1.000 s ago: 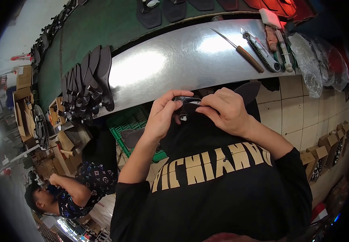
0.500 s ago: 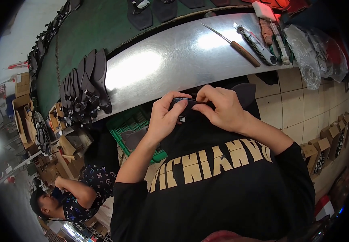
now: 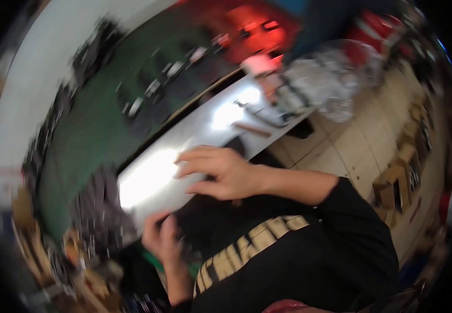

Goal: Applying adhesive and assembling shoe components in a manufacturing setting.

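Heavy motion blur here, so we keep to the main shapes: a shiny metal bench [image 3: 145,182] runs on a slant from lower left to upper right, bright glare on it, and a green belt [image 3: 74,182] lies along its far side. We have a row of dark soles with straps [image 3: 155,112] on the belt, red light over the far end, and a heap of dark soles [image 3: 98,208] by the bench's left end. At the right end we note a wooden-handled tool [image 3: 252,130], a cutter knife [image 3: 267,116], a pink-lit pale block [image 3: 260,63] and see-through plastic bags [image 3: 322,78] at the edge. Pale tiled floor [image 3: 335,151] to the right, cardboard boxes [image 3: 393,177] standing along it; whitish wall [image 3: 33,78] upper left. On the grip: the right hand [image 3: 223,172] is over the bench's near edge, fingers loosely spread to the left, thumb well apart, bright metal showing in the gap; we see nothing pinched there. The dark sole [image 3: 234,146] shows just beyond that hand's back, near the bench's front edge; the rest is hidden, and we cannot tell whether the palm touches it. The left hand [image 3: 166,240] is lower and apart from the right, fingers bent, near a green crate [image 3: 152,256]; too smeared, we cannot tell how far it is closed or what it has.
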A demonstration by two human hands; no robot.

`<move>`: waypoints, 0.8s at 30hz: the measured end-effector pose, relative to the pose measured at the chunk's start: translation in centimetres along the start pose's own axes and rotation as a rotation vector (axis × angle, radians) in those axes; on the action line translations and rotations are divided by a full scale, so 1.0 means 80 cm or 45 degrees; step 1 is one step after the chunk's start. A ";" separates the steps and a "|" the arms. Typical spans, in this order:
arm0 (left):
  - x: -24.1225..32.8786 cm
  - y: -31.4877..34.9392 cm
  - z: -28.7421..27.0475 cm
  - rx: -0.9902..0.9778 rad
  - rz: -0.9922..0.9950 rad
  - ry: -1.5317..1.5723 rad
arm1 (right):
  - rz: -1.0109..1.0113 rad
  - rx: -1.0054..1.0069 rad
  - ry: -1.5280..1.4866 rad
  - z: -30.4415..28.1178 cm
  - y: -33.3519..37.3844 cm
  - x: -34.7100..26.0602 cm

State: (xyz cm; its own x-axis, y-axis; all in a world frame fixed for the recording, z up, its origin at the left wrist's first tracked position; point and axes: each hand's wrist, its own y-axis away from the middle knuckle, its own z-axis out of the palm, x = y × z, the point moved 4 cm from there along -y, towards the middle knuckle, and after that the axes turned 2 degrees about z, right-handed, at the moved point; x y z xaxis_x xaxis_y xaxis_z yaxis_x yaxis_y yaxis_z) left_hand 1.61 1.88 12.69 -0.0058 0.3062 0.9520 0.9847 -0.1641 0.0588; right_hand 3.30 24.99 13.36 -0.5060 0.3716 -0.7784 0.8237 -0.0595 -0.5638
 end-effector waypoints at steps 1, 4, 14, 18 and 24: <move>0.012 0.000 -0.021 0.075 0.719 -0.599 | -0.109 0.176 0.085 -0.012 -0.016 0.002; -0.071 -0.022 -0.081 0.490 -0.042 0.345 | -0.163 0.425 0.553 -0.028 -0.018 0.061; -0.232 -0.043 -0.055 0.111 -0.870 1.617 | 0.271 0.070 1.122 -0.005 0.059 0.138; -0.142 -0.048 0.034 -0.143 -0.684 1.345 | 0.424 -0.124 -0.068 0.036 0.053 0.078; -0.076 -0.041 0.114 -0.087 -1.108 1.703 | 0.922 -0.313 -0.620 0.050 0.089 0.046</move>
State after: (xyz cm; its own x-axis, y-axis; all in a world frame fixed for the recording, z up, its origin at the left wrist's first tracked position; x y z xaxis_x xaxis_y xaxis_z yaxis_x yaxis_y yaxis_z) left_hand -0.01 9.09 4.00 -0.7141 -0.6746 0.1872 0.5910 -0.4376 0.6777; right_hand 6.29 22.26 5.37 0.1513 -0.1158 -0.9817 0.9855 0.0942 0.1408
